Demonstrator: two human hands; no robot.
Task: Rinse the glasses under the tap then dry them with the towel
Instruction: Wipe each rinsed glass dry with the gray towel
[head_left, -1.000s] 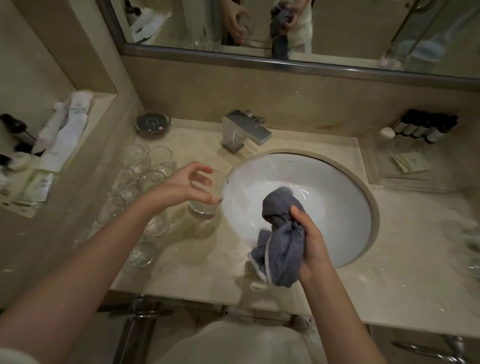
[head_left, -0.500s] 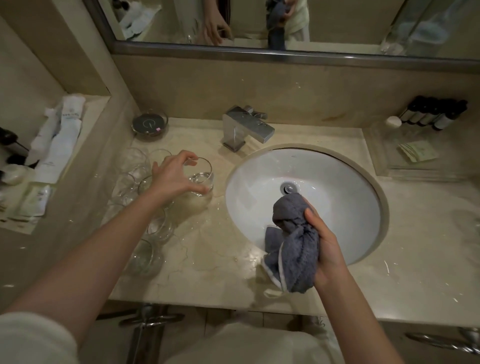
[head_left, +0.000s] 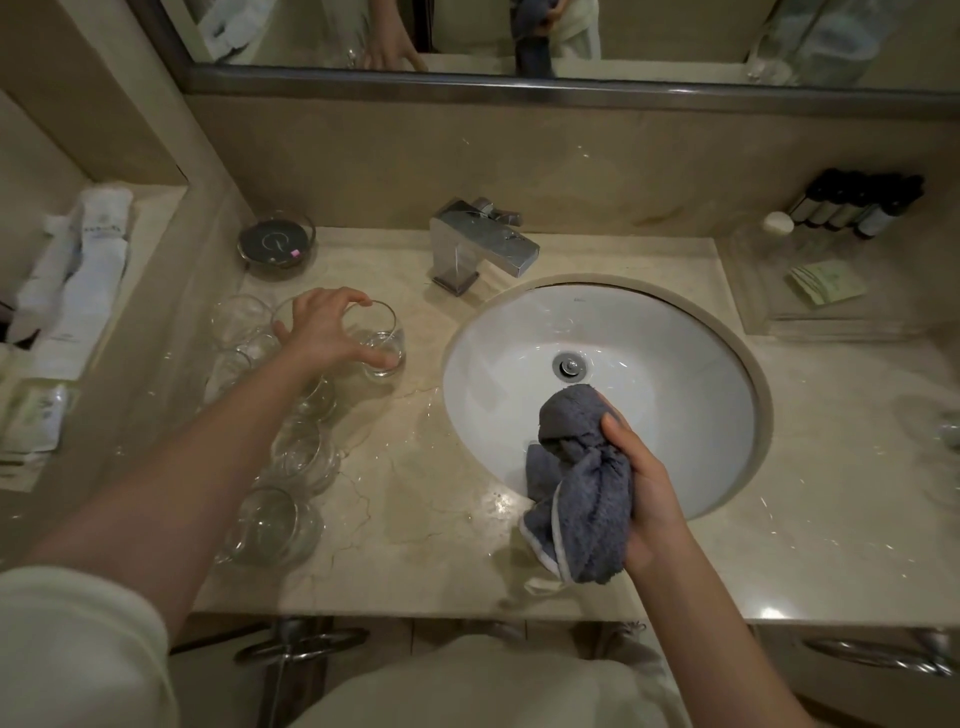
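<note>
Glass (head_left: 382, 340) lowered onto counter, left hand (head_left: 324, 332) gripping rim; right hand (head_left: 641, 483) clutches towel (head_left: 579, 483).

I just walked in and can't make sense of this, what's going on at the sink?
A person is doing glasses at a bathroom sink. The left hand grips a clear glass by its rim on the counter, beside a cluster of other glasses. The right hand holds a bunched grey towel over the basin's near edge. No water shows at the tap.
</note>
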